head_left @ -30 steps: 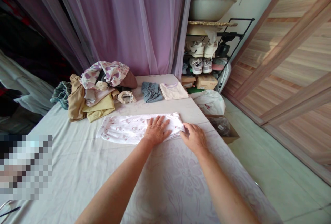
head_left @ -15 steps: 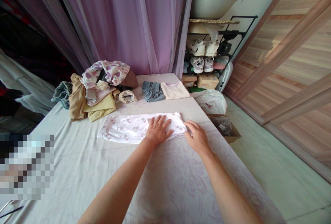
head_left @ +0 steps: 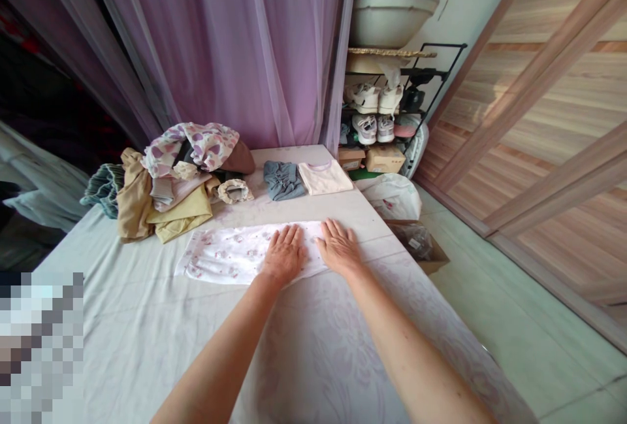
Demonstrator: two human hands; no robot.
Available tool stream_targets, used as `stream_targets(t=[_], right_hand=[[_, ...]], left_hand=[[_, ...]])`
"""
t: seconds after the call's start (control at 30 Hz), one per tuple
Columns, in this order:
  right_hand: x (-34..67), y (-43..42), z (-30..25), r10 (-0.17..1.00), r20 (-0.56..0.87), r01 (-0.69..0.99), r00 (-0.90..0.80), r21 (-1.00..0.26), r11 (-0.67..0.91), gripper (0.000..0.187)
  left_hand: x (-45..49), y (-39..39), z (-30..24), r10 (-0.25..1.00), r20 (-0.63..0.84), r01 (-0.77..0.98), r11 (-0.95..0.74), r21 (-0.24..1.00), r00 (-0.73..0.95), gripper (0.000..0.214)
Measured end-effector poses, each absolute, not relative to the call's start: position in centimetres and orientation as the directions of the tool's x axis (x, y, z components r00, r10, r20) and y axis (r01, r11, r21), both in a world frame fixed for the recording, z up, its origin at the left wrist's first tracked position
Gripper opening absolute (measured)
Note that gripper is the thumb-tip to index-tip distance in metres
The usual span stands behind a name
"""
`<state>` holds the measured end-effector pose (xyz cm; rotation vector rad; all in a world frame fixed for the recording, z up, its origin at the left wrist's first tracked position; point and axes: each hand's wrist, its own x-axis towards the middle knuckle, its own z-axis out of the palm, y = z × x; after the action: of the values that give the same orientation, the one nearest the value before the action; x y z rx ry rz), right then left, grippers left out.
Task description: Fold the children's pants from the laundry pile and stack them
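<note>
folded white garment with a small pink print (head_left: 220,254) lies crosswise in the middle of the bed sheet (head_left: 147,319), its near edge under the left hand (head_left: 283,256) and right hand (head_left: 339,249), both flat on the cloth with fingers (head_left: 294,236) spread and pinching nothing. beyond it, toward the top centre, a grey folded garment (head_left: 283,180) sits beside a cream t-shirt (head_left: 326,177), with a heaped pile of clothes (head_left: 181,195) to their left. at upper right, a shoe rack (head_left: 375,110) holds sneakers beside a lilac curtain (head_left: 235,51).

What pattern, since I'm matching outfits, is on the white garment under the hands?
The white garment has small pink motifs, best seen in the head view.
</note>
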<state>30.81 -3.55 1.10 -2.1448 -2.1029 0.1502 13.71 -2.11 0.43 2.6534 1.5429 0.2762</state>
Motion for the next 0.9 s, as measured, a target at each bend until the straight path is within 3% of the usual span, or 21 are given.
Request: stream_targets(t=[0.23,0.47,0.57,0.67,0.77,0.9], right_hand=[[30.3,-3.4,1.3,0.995,-0.024,0.988,0.095,-0.118,-0.097,0.061],[31.7,-3.9,1.8,0.977,-0.085,0.974,0.197,-0.094,-0.204,0.060],[31.2,-4.2,2.5,0.966,-0.038,0.962,0.255,-0.089,-0.258,0.060],[29.1,-4.0,2.8,0.995,0.044,0.991,0.093,-0.103,-0.088,0.060],[27.1,-3.6,2.4,0.992,0.009,0.984,-0.122,-0.129,0.123,0.056],[27.1,-3.6,1.9,0.991,-0.026,0.982,-0.133,-0.140,0.129,0.057]], left_hand=[[10.8,-2.1,-0.1,0.892,0.160,0.893,-0.440,0.095,0.422,0.058],[9.7,-2.5,0.3,0.931,0.111,0.925,-0.359,0.124,0.347,0.060],[9.9,-2.6,0.6,0.938,0.092,0.929,-0.345,0.134,0.335,0.059],[10.0,-2.7,0.7,0.936,0.099,0.926,-0.349,0.144,0.338,0.058],[9.9,-2.7,0.5,0.929,0.129,0.918,-0.364,0.157,0.346,0.057],[9.8,-2.7,0.3,0.927,0.143,0.917,-0.367,0.157,0.347,0.057]])
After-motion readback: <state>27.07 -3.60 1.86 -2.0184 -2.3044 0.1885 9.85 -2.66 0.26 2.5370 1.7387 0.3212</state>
